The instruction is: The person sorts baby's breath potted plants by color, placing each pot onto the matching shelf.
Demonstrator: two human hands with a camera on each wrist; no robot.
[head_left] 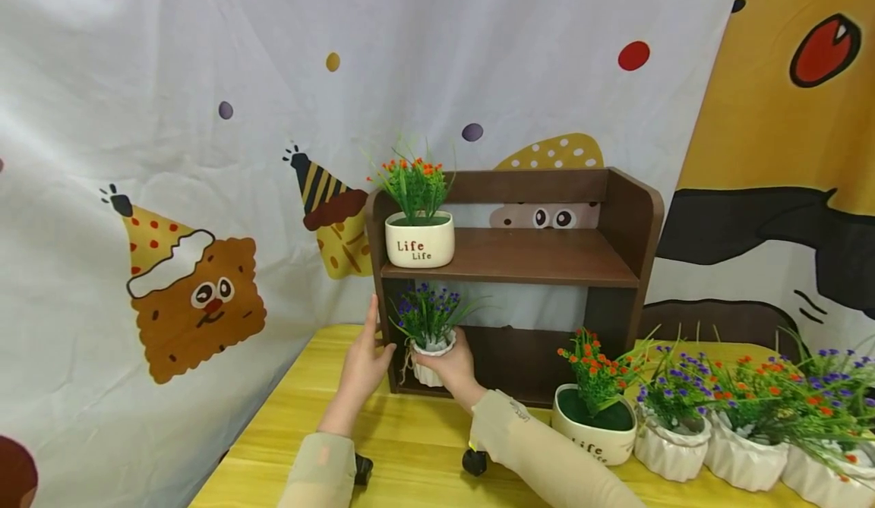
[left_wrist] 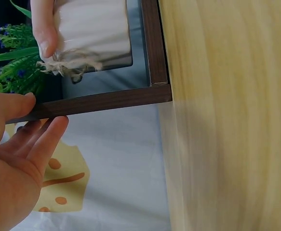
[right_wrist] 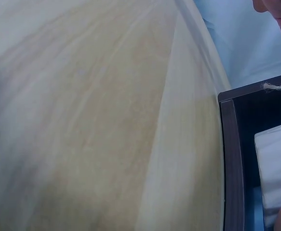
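Right grip (head_left: 456,367) around white flowerpot (head_left: 428,376)

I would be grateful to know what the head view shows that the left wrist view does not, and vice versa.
Only the head view: the orange-flowered pot on the upper board, and the row of potted plants at the right.

Only the left wrist view: a blue-grey strip between the base of the white pot and the shelf's bottom board.

Both: the left hand at the shelf's side panel, part of the right hand gripping the white pot, purple flowers, the wooden table and the printed cloth.
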